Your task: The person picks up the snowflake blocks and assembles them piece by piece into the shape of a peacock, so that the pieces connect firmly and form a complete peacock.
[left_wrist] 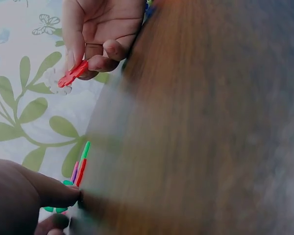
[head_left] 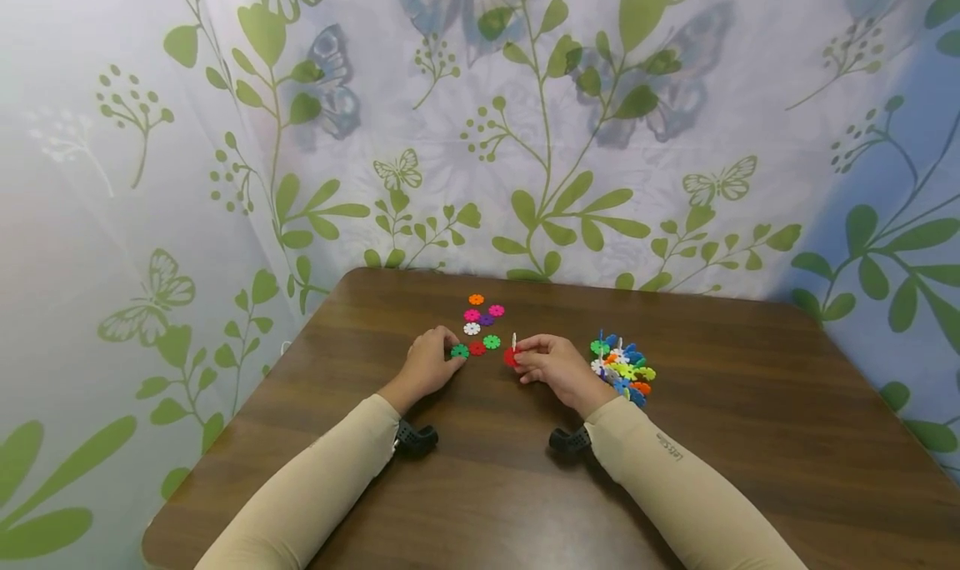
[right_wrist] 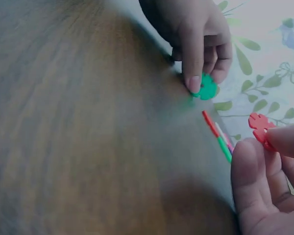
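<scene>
My left hand [head_left: 427, 366] pinches a green flower-shaped plastic disc [head_left: 460, 351] between thumb and fingers. The disc stands tilted up in the right wrist view [right_wrist: 208, 88]. Over to the right, my right hand [head_left: 555, 366] holds a red flower disc [head_left: 510, 357] by its edge. A white flower disc [head_left: 513, 341] stands upright at the red one, and in the left wrist view the white disc [left_wrist: 54, 81] shows just behind it. Between the hands lie a loose red disc [head_left: 477, 348] and another green disc [head_left: 491, 342], nearest the left fingertips.
Further back lie a white disc [head_left: 472, 328], a purple disc [head_left: 486, 319], two pink discs [head_left: 472, 314] and an orange disc [head_left: 476, 300]. Right of my right hand is a pile of mixed-colour discs [head_left: 622, 368]. The wooden table [head_left: 495, 487] ends at a patterned curtain [head_left: 480, 178].
</scene>
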`<action>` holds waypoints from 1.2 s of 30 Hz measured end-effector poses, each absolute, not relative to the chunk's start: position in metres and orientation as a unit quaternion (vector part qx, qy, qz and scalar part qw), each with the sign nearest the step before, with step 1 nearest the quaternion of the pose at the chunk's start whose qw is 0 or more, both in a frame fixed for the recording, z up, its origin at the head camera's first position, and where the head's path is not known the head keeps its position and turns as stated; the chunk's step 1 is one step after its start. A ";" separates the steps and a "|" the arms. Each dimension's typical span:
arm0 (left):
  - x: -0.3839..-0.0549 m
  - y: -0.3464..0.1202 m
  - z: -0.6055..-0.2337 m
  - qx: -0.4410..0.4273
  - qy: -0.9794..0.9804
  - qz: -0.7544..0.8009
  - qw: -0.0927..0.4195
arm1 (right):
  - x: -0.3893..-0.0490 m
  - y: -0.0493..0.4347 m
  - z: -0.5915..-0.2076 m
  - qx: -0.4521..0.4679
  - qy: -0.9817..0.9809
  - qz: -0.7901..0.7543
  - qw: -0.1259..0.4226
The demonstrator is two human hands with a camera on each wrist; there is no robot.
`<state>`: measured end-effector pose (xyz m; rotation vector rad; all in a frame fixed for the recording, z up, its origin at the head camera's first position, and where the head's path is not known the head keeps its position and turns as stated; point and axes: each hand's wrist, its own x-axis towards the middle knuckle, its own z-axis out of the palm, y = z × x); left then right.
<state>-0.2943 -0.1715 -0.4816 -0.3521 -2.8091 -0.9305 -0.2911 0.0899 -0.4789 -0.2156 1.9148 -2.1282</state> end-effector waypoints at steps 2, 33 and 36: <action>-0.294 -0.171 -0.482 -0.120 -0.931 -0.337 0.079 | -0.290 0.089 -0.480 -0.077 0.655 -0.740 0.131; -0.270 -0.132 -0.482 -0.223 -0.852 -0.441 0.175 | -0.280 0.080 -0.479 -0.079 0.630 -0.769 0.075; -0.270 -0.132 -0.482 -0.229 -0.849 -0.441 0.180 | -0.279 0.079 -0.480 -0.092 0.635 -0.764 0.066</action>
